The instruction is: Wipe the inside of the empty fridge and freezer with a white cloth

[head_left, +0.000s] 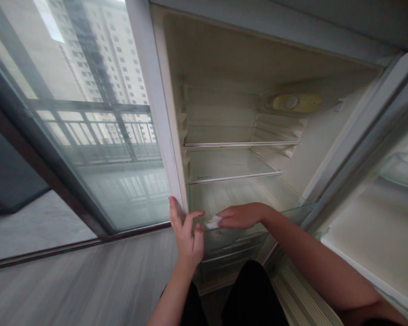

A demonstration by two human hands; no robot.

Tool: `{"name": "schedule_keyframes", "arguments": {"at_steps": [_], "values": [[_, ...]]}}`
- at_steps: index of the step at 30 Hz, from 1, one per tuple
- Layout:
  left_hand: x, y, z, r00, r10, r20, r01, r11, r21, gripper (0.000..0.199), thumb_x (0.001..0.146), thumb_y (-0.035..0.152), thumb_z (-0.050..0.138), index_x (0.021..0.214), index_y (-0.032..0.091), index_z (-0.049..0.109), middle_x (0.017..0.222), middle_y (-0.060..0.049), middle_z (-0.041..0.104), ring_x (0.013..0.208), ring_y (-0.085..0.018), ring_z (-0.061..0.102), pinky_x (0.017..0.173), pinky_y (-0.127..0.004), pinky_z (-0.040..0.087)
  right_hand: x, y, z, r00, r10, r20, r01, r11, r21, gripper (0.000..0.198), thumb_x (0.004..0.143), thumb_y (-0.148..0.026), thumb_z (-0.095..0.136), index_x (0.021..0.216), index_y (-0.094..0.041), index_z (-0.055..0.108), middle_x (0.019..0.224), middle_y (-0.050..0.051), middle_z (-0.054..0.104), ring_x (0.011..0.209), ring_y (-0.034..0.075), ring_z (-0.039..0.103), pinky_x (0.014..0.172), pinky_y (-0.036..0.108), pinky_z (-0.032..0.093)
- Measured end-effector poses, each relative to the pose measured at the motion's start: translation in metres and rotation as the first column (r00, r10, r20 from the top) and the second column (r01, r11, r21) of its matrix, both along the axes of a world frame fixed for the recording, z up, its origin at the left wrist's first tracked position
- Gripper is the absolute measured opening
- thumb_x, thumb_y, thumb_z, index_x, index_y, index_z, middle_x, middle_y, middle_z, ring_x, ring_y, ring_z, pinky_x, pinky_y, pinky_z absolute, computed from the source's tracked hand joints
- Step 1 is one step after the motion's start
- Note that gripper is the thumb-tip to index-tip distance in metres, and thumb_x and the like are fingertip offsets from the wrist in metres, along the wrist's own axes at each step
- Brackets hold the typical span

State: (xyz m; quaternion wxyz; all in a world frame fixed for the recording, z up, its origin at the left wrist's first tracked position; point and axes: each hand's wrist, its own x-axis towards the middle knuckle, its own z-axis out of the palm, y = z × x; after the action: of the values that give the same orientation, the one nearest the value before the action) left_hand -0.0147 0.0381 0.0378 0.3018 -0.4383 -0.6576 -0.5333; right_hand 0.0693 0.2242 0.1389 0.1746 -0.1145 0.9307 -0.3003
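An open refrigerator stands before me. My right hand is closed on a small white cloth or tissue and presses it on the clear glass-like shelf or drawer low in the compartment. Which of the two it is, I cannot tell. At the cabinet's left front edge is my left hand, its fingers apart, some of them at the white edge and one reaching toward the cloth. Two shelves, an upper shelf and a middle shelf, sit above.
On the right the refrigerator door is swung open, with a clear door bin. A yellowish lamp cover is on the inner right wall. A sliding glass door stands on the left above the grey floor. My knees are below.
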Motion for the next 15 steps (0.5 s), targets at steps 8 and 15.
{"name": "schedule_keyframes", "arguments": {"at_steps": [8, 15], "values": [[-0.002, -0.002, 0.000, 1.000, -0.019, 0.011, 0.019, 1.000, -0.001, 0.025, 0.099, 0.023, 0.045, 0.107, 0.017, 0.067, 0.176, -0.004, -0.004, 0.161, -0.030, 0.001, 0.129, -0.046, 0.011, -0.031, -0.006, -0.011, 0.975, 0.031, 0.222, -0.057, 0.992, 0.111, 0.039, 0.103, -0.036, 0.045, 0.078, -0.013, 0.065, 0.080, 0.002, 0.067, 0.077, 0.014, 0.058, 0.076, 0.026, 0.046], [-0.003, -0.003, 0.000, 1.000, -0.029, 0.003, 0.029, 1.000, -0.009, 0.024, 0.101, 0.025, 0.045, 0.107, 0.018, 0.067, 0.176, -0.003, -0.005, 0.161, -0.031, 0.001, 0.129, -0.048, 0.012, 0.032, 0.068, 0.016, 0.923, -0.253, 0.288, 0.152, 0.932, 0.329, 0.045, 0.088, -0.053, 0.064, 0.096, -0.010, 0.075, 0.095, 0.007, 0.073, 0.085, 0.020, 0.065, 0.074, 0.028, 0.048]]}}
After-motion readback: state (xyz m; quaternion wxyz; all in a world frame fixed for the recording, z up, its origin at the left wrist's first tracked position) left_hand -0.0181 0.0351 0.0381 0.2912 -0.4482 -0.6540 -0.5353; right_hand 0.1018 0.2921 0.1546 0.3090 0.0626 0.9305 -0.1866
